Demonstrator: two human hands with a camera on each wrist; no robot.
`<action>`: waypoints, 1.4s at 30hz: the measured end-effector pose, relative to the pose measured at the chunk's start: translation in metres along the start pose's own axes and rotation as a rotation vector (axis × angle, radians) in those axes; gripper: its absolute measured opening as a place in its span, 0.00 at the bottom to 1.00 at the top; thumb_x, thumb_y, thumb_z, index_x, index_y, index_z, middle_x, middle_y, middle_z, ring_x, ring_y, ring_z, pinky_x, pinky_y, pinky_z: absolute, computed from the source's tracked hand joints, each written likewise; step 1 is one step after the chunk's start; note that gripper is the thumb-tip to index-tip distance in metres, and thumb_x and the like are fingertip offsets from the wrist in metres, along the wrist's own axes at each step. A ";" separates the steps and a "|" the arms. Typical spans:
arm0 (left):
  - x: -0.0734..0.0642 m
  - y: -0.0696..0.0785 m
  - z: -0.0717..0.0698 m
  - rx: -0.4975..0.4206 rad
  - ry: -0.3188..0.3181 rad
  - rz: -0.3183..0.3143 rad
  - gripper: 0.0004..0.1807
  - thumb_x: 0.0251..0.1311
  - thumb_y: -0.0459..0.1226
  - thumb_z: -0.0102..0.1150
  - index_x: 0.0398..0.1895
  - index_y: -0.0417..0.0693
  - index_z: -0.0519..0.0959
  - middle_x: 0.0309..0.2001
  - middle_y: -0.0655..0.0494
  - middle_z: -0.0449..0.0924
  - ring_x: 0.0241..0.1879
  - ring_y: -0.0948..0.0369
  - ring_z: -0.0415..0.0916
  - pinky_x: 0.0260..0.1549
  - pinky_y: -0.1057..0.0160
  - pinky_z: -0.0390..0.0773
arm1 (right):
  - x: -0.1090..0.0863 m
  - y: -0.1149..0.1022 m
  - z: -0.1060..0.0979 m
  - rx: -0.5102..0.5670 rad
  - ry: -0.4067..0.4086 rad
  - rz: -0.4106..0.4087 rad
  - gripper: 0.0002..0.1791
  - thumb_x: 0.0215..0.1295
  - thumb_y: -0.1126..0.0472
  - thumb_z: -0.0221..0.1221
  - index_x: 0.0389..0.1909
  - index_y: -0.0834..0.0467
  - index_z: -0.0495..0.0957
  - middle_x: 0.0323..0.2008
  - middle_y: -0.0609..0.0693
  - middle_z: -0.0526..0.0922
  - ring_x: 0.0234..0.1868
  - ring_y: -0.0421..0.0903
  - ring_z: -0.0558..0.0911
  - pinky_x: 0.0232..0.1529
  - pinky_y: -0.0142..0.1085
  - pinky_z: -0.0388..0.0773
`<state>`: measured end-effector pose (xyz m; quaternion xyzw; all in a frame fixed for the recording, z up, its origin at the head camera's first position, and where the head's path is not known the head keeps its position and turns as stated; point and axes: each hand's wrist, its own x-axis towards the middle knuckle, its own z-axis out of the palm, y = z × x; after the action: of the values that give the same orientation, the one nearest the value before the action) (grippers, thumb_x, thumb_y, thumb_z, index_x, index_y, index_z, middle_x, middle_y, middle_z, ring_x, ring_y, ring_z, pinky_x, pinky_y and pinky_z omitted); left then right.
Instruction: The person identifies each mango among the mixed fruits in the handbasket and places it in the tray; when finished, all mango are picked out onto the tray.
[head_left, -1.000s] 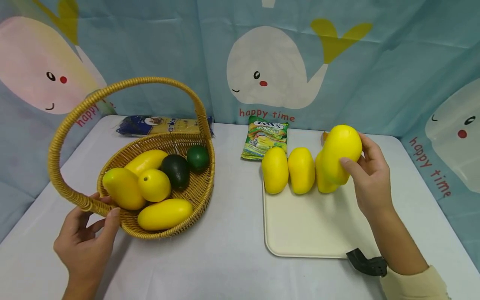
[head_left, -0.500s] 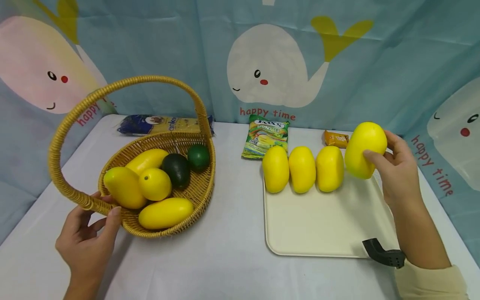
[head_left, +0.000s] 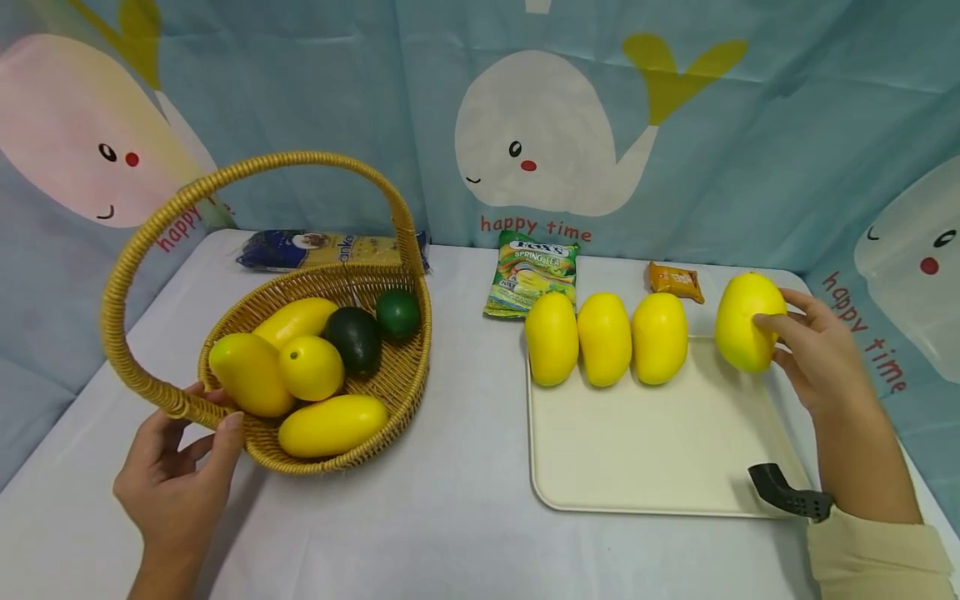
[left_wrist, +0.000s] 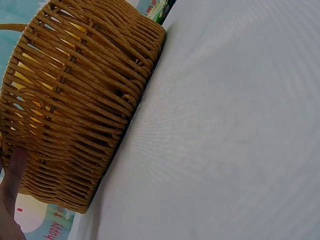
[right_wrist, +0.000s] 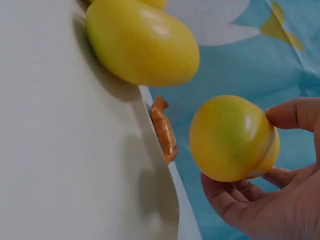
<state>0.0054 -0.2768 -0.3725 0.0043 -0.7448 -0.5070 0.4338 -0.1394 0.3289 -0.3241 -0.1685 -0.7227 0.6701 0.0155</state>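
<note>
So I'm holding a mango (head_left: 747, 323) in my right hand (head_left: 821, 354), over the far right corner of the cream tray (head_left: 645, 458). From the head view its long axis is running pretty much straight away from me, with the greenish end pointing back my way and the plain yellow end pointing at the curtain (head_left: 375, 100). The right wrist view is catching it nearly end-on, greenish patch toward the camera, and it's hanging clear of the tray. Three other mangoes (head_left: 604, 340) are sitting in a row to its left along the far edge, their long axes lying roughly parallel to mine.

My right forearm is slanting up and left from the lower right, and I'm gripping with the fingertips on the mango's right side, palm standing off a bit. An orange candy wrapper (head_left: 676, 282) is lying just beyond the tray.

My left hand (head_left: 176, 467) is grasping the basket (head_left: 397, 375) at the near left, where the handle is meeting the rim, thumb pointing away from me and fingers partly hidden.
</note>
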 end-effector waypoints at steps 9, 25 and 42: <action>0.001 0.000 0.001 -0.002 0.002 -0.005 0.24 0.50 0.18 0.64 0.54 0.22 0.76 0.49 0.44 0.82 0.47 0.60 0.81 0.40 0.78 0.80 | 0.007 0.010 0.001 -0.380 -0.167 -0.025 0.38 0.75 0.53 0.55 0.79 0.55 0.49 0.62 0.52 0.62 0.49 0.43 0.68 0.40 0.19 0.76; 0.001 0.003 0.001 0.025 -0.003 -0.009 0.23 0.52 0.18 0.64 0.54 0.22 0.76 0.48 0.47 0.82 0.47 0.61 0.80 0.40 0.78 0.79 | 0.013 0.019 -0.006 -0.182 -0.357 0.015 0.22 0.75 0.62 0.54 0.63 0.41 0.62 0.55 0.44 0.64 0.50 0.43 0.68 0.43 0.22 0.78; 0.001 0.002 0.001 -0.015 -0.006 0.007 0.23 0.50 0.17 0.64 0.54 0.20 0.76 0.48 0.46 0.83 0.47 0.60 0.81 0.40 0.78 0.80 | -0.006 -0.005 0.010 -0.543 -0.088 -0.110 0.39 0.76 0.49 0.49 0.80 0.58 0.45 0.75 0.69 0.51 0.70 0.70 0.57 0.68 0.65 0.57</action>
<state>0.0049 -0.2753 -0.3710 -0.0031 -0.7423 -0.5111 0.4333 -0.1377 0.3176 -0.3191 -0.0975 -0.8839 0.4566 -0.0253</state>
